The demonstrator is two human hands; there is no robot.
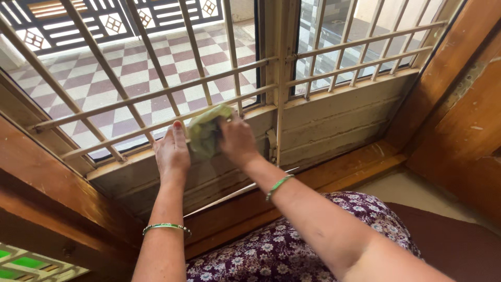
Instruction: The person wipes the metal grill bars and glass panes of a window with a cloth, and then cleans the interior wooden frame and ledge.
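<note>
A crumpled green cloth [204, 131] is pressed against the lower frame of a window grille [156, 96]. My right hand [237, 140] grips the cloth from the right. My left hand [172, 151] holds the cloth's left side, thumb up against the bottom bar. Both wrists wear green bangles. The cloth sits where the beige metal bars meet the dusty bottom rail [172, 172].
A wooden window sill [334, 172] runs below the rail, with a wooden frame [459, 104] at the right. A purple flowered garment [292, 245] covers my lap. Beyond the bars lies a checkered tile floor [130, 68]. A thin metal strip [229, 194] leans along the sill.
</note>
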